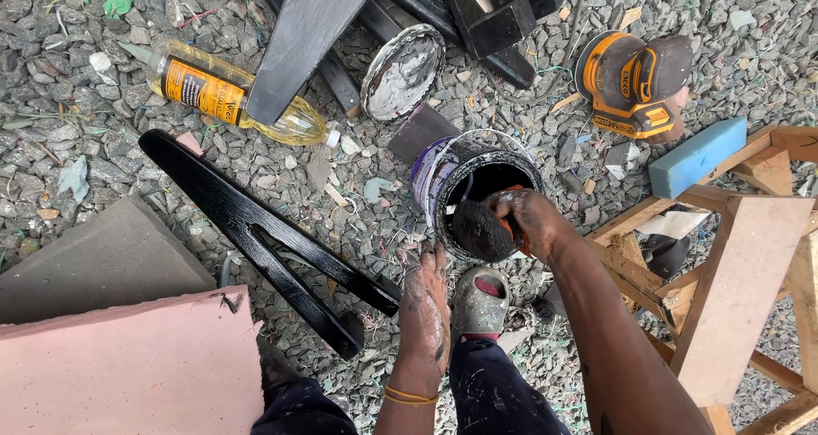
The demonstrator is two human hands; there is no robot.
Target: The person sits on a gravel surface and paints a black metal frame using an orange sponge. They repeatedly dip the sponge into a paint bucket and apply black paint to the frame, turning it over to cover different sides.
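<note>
My right hand [532, 222] grips a paintbrush [481, 230] with an orange handle, its black bristles at the rim of an open paint can [439, 179] filled with black paint. My left hand [424, 307], smeared with paint, hangs open with fingers straight, just right of a black-painted forked wooden piece [256, 230] lying on the gravel. The can's lid [402, 70] lies beyond the can, inside up.
A plastic bottle of yellow liquid [230, 98] lies at upper left. An orange sander [635, 81] and a blue foam block [697, 155] sit at upper right. A bare wooden frame [741, 265] stands at right. Pink and grey boards [128, 358] lie at lower left. Black-painted wooden parts [315, 26] stand at top.
</note>
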